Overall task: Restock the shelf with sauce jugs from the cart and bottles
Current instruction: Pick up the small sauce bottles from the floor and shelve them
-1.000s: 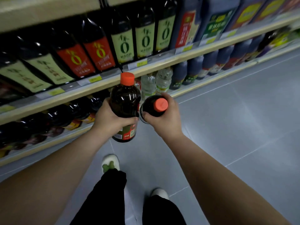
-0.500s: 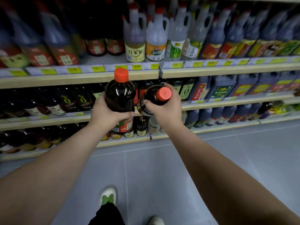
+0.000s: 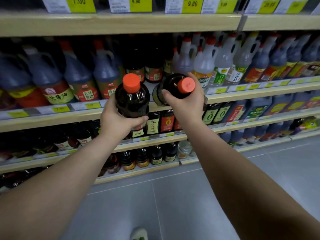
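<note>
Four pale wooden shelf edges are counted down the frame, and both held bottles are level with the second shelf (image 3: 52,118) from the top. At the left of that shelf, at least four dark jugs (image 3: 50,78) are lined up. They are of smoky translucent plastic with looped handles and red-and-green labels. Yellow price tags (image 3: 59,109) are clipped along the shelf edge below them.

Left of centre, the left hand (image 3: 119,122) is wrapped around the lower body of the left bottle (image 3: 132,99). The thumb is laid across the front and the fingers are curled behind. This bottle is held upright. It is round-shouldered, glossy and filled with dark brown liquid, and it is closed with one ribbed orange cap (image 3: 131,83). At the bottom edge, near centre, one white shoe (image 3: 139,233) is seen on the grey tiled floor (image 3: 190,205).

Just right of centre, the right bottle (image 3: 170,85) is gripped from below by the right hand (image 3: 187,103). This bottle is tipped so that its own orange cap (image 3: 186,85) is pointed toward the camera. The two bottles are held side by side with a narrow gap between them, in front of the shelf and not resting on it.

Further right on the same shelf, at least three pale jugs (image 3: 223,66) of cloudy plastic with red caps are ranged, and more dark jugs are blurred beyond them.
</note>
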